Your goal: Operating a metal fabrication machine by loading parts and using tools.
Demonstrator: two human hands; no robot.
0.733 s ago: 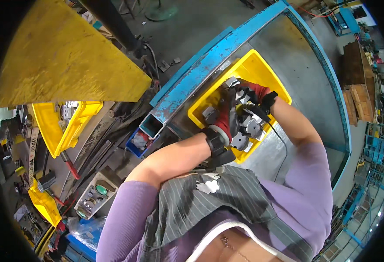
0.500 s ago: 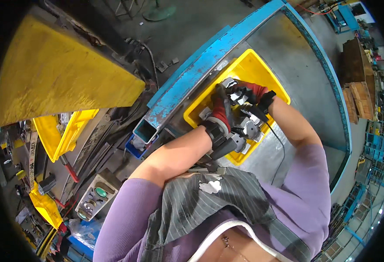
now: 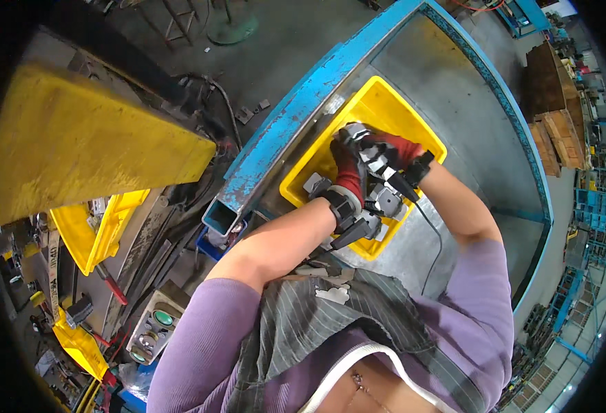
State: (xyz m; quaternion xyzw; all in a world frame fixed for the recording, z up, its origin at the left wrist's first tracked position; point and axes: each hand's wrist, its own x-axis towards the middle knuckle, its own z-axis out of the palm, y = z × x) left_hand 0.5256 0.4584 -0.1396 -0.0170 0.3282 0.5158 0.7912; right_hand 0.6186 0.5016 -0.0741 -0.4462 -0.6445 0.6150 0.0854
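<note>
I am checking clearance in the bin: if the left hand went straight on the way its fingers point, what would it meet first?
Probably the far wall of the yellow bin: the left hand points up-picture at it. Depth is unclear.

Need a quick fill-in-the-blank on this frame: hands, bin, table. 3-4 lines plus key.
1. Both gloved hands, the left hand and the right hand, reach into a plastic bin whose colour is ____.
2. The bin sits on a grey metal table whose frame is painted ____.
3. The metal parts lie ____ the bin.
4. The person's sleeves are ____.

Missing words: yellow; blue; inside; purple
</note>
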